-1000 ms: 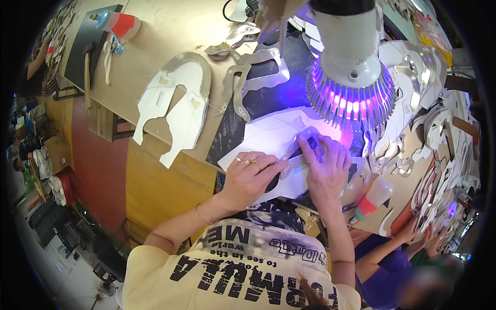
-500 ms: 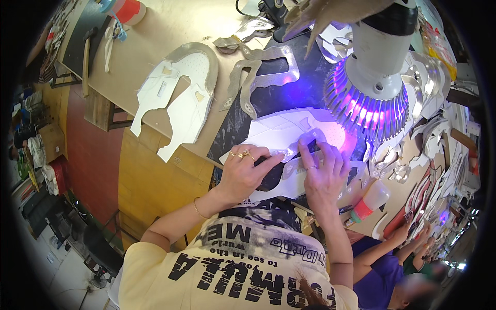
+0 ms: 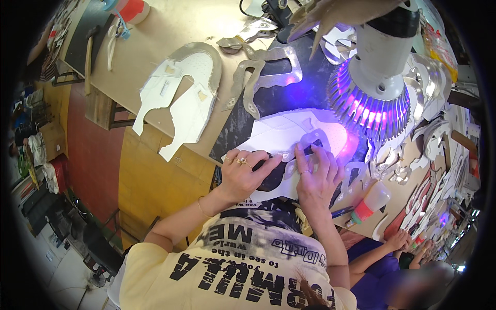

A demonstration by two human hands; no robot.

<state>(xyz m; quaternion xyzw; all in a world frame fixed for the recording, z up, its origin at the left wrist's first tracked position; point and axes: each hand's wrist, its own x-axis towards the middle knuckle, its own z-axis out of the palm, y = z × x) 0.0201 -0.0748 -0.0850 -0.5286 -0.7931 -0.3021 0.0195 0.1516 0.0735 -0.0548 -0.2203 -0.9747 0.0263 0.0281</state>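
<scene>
A white shoe-upper piece [image 3: 281, 132] lies on a black mat [image 3: 268, 98] under a purple-lit lamp [image 3: 373, 98]. A silvery trim piece [image 3: 310, 142] rests on the white piece. My left hand [image 3: 245, 173] presses flat on the near edge of the white piece, fingers spread, rings on them. My right hand [image 3: 315, 173] presses its fingertips down on the silvery trim piece beside it. Neither hand grips a tool that I can see.
A second white upper piece [image 3: 181, 95] lies on the wooden table [image 3: 170, 41] to the left. Silvery trim cut-outs [image 3: 268, 77] lie at the back of the mat. A glue bottle with a red band [image 3: 368, 204] stands at the right. Another person's arm [image 3: 385, 248] is at lower right.
The view has shifted, so the lamp and table sit further right and up. Both hands stay pressed on the white piece, with the right fingers now on the silvery trim.
</scene>
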